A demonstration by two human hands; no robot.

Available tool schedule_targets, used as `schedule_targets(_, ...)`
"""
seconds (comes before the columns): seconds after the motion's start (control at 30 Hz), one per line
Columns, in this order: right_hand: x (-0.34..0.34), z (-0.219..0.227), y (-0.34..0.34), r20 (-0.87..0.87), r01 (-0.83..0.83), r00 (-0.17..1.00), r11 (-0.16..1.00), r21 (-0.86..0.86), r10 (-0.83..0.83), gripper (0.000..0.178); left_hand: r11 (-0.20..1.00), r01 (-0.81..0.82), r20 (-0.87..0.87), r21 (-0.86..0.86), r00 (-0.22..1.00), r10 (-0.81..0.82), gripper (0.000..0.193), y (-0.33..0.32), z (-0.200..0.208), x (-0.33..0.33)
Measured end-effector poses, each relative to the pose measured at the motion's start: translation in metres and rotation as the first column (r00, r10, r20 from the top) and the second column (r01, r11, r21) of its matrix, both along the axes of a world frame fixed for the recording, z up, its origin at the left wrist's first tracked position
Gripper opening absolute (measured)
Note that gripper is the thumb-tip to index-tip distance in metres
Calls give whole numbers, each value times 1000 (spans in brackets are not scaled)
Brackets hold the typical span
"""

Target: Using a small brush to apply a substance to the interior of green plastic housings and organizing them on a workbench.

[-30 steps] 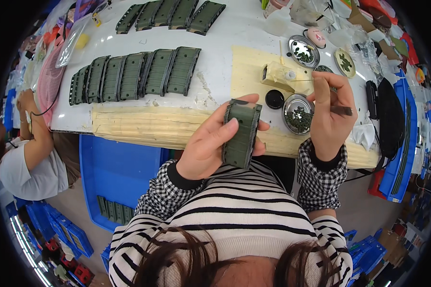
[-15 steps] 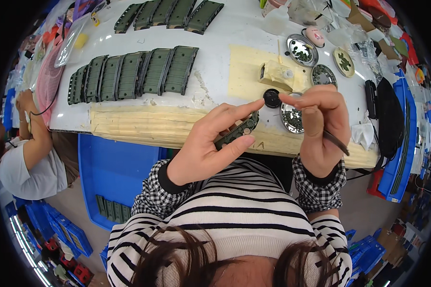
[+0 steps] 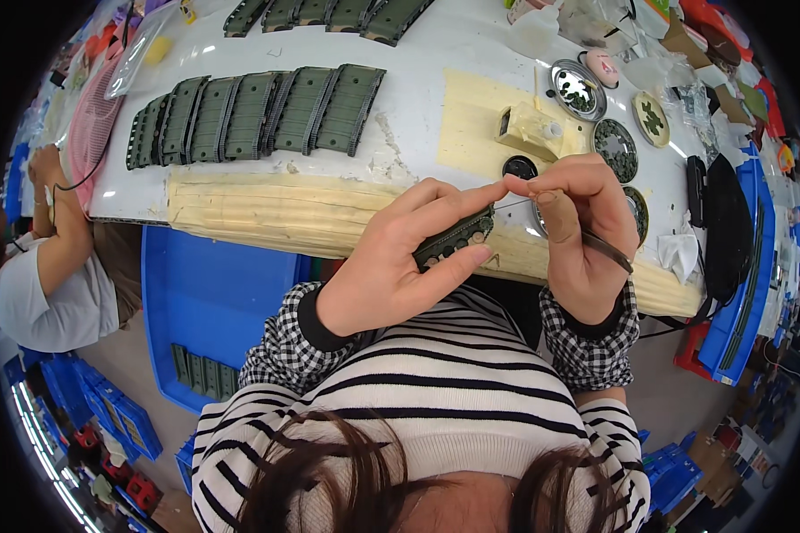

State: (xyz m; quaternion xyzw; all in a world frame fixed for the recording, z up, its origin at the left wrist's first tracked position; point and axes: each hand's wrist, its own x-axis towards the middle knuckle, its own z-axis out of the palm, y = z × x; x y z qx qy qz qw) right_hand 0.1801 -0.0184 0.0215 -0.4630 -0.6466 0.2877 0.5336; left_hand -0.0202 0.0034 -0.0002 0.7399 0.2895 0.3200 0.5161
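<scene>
My left hand (image 3: pixel 400 258) is closed around a narrow dark green strip-like part (image 3: pixel 453 242) with small round features along one edge. Fingers cover much of that part. My right hand (image 3: pixel 591 235) grips a pair of dark metal tweezers (image 3: pixel 609 253), whose rounded back end sticks out behind the palm while a thin point reaches toward the green part. The index fingertips of both hands meet or nearly meet above it. Just beyond them sits a small round black dish (image 3: pixel 519 167).
Metal dishes (image 3: pixel 615 149) of small dark green pieces stand at right, beside a cream lid (image 3: pixel 652 119). A tape-covered block (image 3: pixel 532 131) sits behind the hands. Rows of green ribbed panels (image 3: pixel 249 115) lie left. A blue bin (image 3: pixel 218 298) is below; a co-worker's arm (image 3: pixel 62 222) is far left.
The right hand and tweezers have come closer to the left hand, the thin tip now showing near the green part. The whole view has shifted slightly.
</scene>
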Motion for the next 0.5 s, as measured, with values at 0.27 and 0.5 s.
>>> schedule_targets(0.27, -2, 1, 0, -63, -2, 998, 1000, -15, 1, 7, 1000, 4, 2, -1, 1000, -4, 52, 0, -1, -1)
schedule_targets(0.5, 28, 0, 24, 258, 354, 883, 917, 184, -393, 10, 981, 112, 231, -157, 970, -74, 52, 6, -11, -4)
